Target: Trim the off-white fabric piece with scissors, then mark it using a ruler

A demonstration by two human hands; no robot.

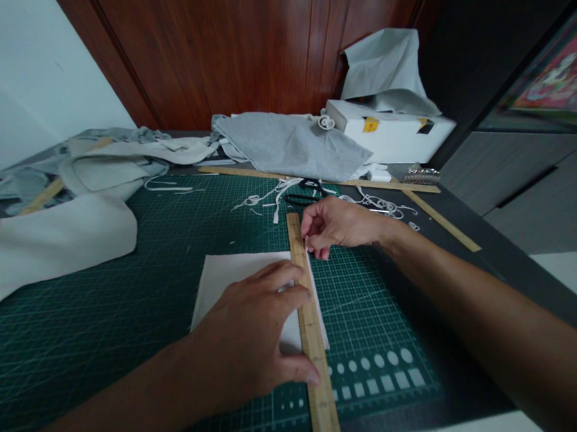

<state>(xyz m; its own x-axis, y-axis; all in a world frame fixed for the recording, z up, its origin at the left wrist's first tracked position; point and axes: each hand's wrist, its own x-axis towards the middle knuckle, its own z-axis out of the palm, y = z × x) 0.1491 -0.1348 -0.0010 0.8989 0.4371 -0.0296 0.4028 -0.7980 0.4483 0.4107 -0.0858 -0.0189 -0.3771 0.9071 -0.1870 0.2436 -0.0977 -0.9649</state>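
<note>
A wooden ruler (312, 331) lies lengthwise along the right part of a white fabric piece (233, 270). With fingertips and thumb spread along the ruler, my left hand (255, 327) holds it down against the fabric. A narrow margin of fabric shows beyond the ruler's right edge. At the far right corner, my right hand (332, 226) is closed in a pinch on that white fabric edge, close beside the ruler. Its palm hides part of what the fingertips grip. Both pieces rest on a green cutting mat (370, 289) with grid lines.
Black-handled scissors (304, 194) lie among white fabric scraps (379, 201) behind my right hand. Another wooden ruler (247, 172) crosses the back. Grey cloth (289, 142) and a white box (400, 133) stand near the door; a large pale fabric piece (86, 226) is at left.
</note>
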